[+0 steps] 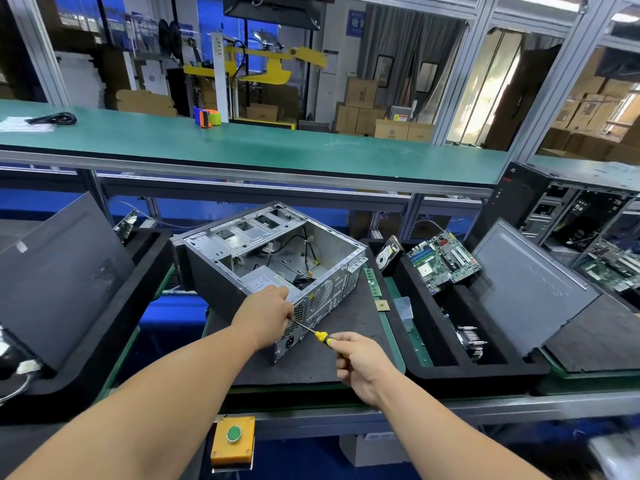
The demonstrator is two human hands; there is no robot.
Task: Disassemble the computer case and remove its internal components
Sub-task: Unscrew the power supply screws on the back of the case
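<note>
An open grey computer case (pixel 221 268) lies on its side on a dark mat (pixel 332 344), its inside facing up. A silver power supply (pixel 266 281) sits in its near corner, with loose cables behind it. My left hand (pixel 266 315) rests on the case's near rear corner, over the power supply; its fingers are hidden. My right hand (pixel 360 363) grips the yellow-and-black handle of a screwdriver (pixel 320 336). The shaft points left, and its tip meets the case's rear panel right beside my left hand.
A black foam tray (pixel 429 341) on the right holds a green motherboard (pixel 445 259), a hard drive (pixel 388 254) and a cooler (pixel 471 341). A memory stick (pixel 372 280), a small chip (pixel 382 305), side panels (pixel 530 289), another case (pixel 571 216) and a yellow button box (pixel 233 439) surround the mat.
</note>
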